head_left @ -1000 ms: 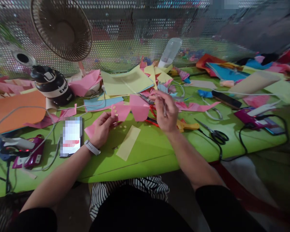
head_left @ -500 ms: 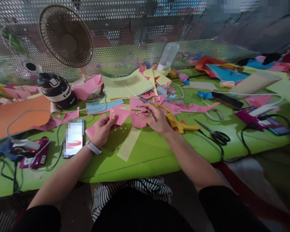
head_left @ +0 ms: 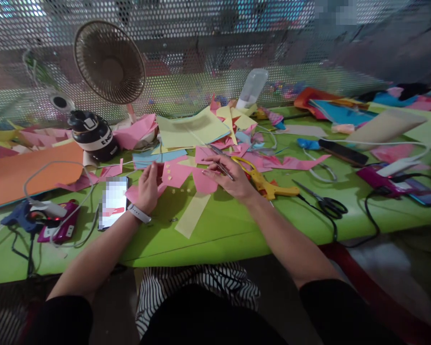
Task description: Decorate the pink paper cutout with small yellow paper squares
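Observation:
My left hand (head_left: 149,188) is at the left end of a folded pink paper piece (head_left: 177,175). Its thumb is raised, while the other fingers are partly hidden and appear to hold the paper from behind. Small pale yellow bits dot the paper's left part. My right hand (head_left: 235,178) has a slim silver pen-like tool (head_left: 222,168) between its fingers, and its fingertips meet the paper's right edge. Below the paper, a pale yellow strip (head_left: 193,215) and more small yellow bits lie on the green table (head_left: 230,239).
A yellow glue gun (head_left: 269,186) and black scissors (head_left: 326,203) lie to the right. A lit phone (head_left: 113,203) sits at left, near a blue glue gun (head_left: 21,215). Paper sheets (head_left: 190,127), a bottle (head_left: 95,136) and a fan (head_left: 109,62) stand behind; cables cross both sides.
My left thumb has lifted off the pink paper's face and the hand has turned more upright. My right hand keeps its tool and stays at the paper's edge. The view has shifted slightly.

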A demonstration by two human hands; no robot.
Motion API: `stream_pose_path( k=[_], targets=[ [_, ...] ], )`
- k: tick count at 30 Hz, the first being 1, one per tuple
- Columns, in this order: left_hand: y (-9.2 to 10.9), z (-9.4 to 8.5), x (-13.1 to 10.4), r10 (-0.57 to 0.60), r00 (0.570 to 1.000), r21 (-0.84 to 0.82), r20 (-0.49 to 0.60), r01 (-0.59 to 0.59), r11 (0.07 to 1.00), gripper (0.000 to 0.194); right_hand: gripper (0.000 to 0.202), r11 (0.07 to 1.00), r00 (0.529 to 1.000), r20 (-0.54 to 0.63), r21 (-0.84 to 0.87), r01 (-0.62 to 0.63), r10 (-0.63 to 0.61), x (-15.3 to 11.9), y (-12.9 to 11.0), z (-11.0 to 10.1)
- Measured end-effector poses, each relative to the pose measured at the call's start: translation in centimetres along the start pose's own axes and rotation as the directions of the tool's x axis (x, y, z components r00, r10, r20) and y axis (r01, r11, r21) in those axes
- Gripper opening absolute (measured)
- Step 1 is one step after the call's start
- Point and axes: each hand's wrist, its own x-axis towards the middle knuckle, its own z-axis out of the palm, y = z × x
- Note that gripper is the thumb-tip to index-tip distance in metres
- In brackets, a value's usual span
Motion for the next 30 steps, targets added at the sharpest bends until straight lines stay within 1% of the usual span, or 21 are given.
stream_pose_path(
  k=[1, 3, 5, 7, 8, 9, 10, 11, 13, 14, 15, 16, 17, 19, 21, 22, 23, 25, 27, 28, 30],
  targets=[
    [0.3, -0.1, 0.4, 0.057, 0.996, -0.01, -0.068, -0.058, 0.998, 0.039, 0.037, 1.0, 1.0, -0.003, 0.007, 0.005, -0.005, 0.0, -0.1, 0.0],
    [1.3, -0.3, 1.1, 0.134, 0.982, -0.003, -0.133, -0.136, 0.991, 0.042, 0.037, 1.0, 1.0, 0.008, 0.019, 0.001, -0.002, 0.1, -0.3, -0.2],
    [2.7, -0.5, 1.3, 0.206, 0.971, 0.05, -0.118, -0.202, 0.978, 0.055, 0.038, 0.999, 0.997, 0.078, 0.023, -0.025, 0.024, 0.1, -0.7, -0.5],
    [4.3, -0.5, 0.9, 0.253, 0.967, 0.128, -0.04, -0.246, 0.961, 0.061, 0.038, 0.999, 0.981, 0.188, 0.016, -0.043, 0.039, -0.1, -1.0, -0.8],
    [4.9, -0.4, 0.5, 0.23, 0.971, 0.173, 0.069, -0.239, 0.956, 0.055, 0.038, 0.999, 0.968, 0.246, 0.008, -0.044, 0.04, -0.2, -1.1, -0.9],
    [5.4, -0.2, 0.0, 0.179, 0.966, 0.224, 0.188, -0.22, 0.949, 0.042, 0.038, 0.999, 0.954, 0.299, -0.004, -0.039, 0.039, -0.3, -1.3, -0.8],
    [5.8, 0.0, -0.5, 0.075, 0.94, 0.286, 0.332, -0.176, 0.942, 0.03, 0.039, 0.999, 0.94, 0.338, -0.017, -0.031, 0.035, -0.4, -1.4, -0.7],
    [6.0, 0.2, -0.9, -0.049, 0.889, 0.338, 0.455, -0.121, 0.933, 0.029, 0.04, 0.999, 0.931, 0.363, -0.031, -0.018, 0.028, -0.5, -1.5, -0.4],
    [5.8, 0.5, -1.5, -0.2, 0.764, 0.424, 0.613, -0.105, 0.9, 0.028, 0.041, 0.998, 0.928, 0.374, -0.052, 0.02, 0.001, -0.7, -1.6, 0.3],
    [5.6, 0.6, -1.6, -0.23, 0.714, 0.448, 0.662, -0.13, 0.884, 0.023, 0.042, 0.998, 0.93, 0.366, -0.057, 0.04, -0.016, -0.8, -1.6, 0.7],
    [5.4, 0.6, -1.6, -0.234, 0.685, 0.46, 0.69, -0.165, 0.872, 0.018, 0.043, 0.997, 0.937, 0.347, -0.059, 0.059, -0.035, -0.8, -1.6, 1.0],
    [5.3, 0.4, -1.5, -0.227, 0.676, 0.465, 0.701, -0.191, 0.865, 0.015, 0.043, 0.995, 0.949, 0.311, -0.06, 0.077, -0.054, -0.9, -1.6, 1.3],
    [5.2, 0.2, -1.3, -0.221, 0.683, 0.464, 0.696, -0.192, 0.865, 0.013, 0.043, 0.994, 0.963, 0.259, -0.056, 0.094, -0.076, -0.8, -1.5, 1.4],
    [5.3, -0.5, -0.7, -0.224, 0.734, 0.447, 0.641, -0.119, 0.887, 0.016, 0.044, 0.991, 0.986, 0.103, -0.028, 0.132, -0.128, -0.7, -1.4, 1.2],
    [5.8, -1.3, -0.1, -0.22, 0.794, 0.399, 0.567, -0.031, 0.916, 0.021, 0.048, 0.987, 0.985, -0.066, 0.006, 0.162, -0.162, -0.4, -1.3, 0.4],
    [6.1, -1.7, 0.2, -0.203, 0.818, 0.374, 0.537, -0.016, 0.927, 0.023, 0.049, 0.987, 0.98, -0.121, 0.006, 0.16, -0.158, -0.2, -1.2, -0.1],
    [6.5, -1.9, 0.4, -0.192, 0.837, 0.37, 0.513, -0.013, 0.929, 0.024, 0.049, 0.989, 0.979, -0.137, -0.017, 0.147, -0.148, 0.0, -1.2, -0.7],
    [7.0, -2.4, 0.5, -0.201, 0.854, 0.412, 0.48, -0.018, 0.911, 0.025, 0.043, 0.983, 0.99, -0.058, -0.145, 0.116, -0.125, 0.2, -1.3, -1.7],
    [7.4, -2.5, 0.6, -0.22, 0.86, 0.47, 0.46, -0.025, 0.883, 0.027, 0.033, 0.93, 0.987, 0.131, -0.341, 0.137, -0.097, 0.0, -1.3, -2.3],
    [7.5, -2.6, 0.6, -0.227, 0.86, 0.49, 0.457, -0.03, 0.871, 0.028, 0.028, 0.883, 0.968, 0.242, -0.436, 0.174, -0.071, -0.2, -1.3, -2.4],
    [7.4, -2.7, 0.7, -0.23, 0.851, 0.51, 0.472, -0.051, 0.859, 0.03, 0.022, 0.776, 0.907, 0.421, -0.573, 0.262, 0.005, -0.8, -1.0, -2.4]
  ],
)
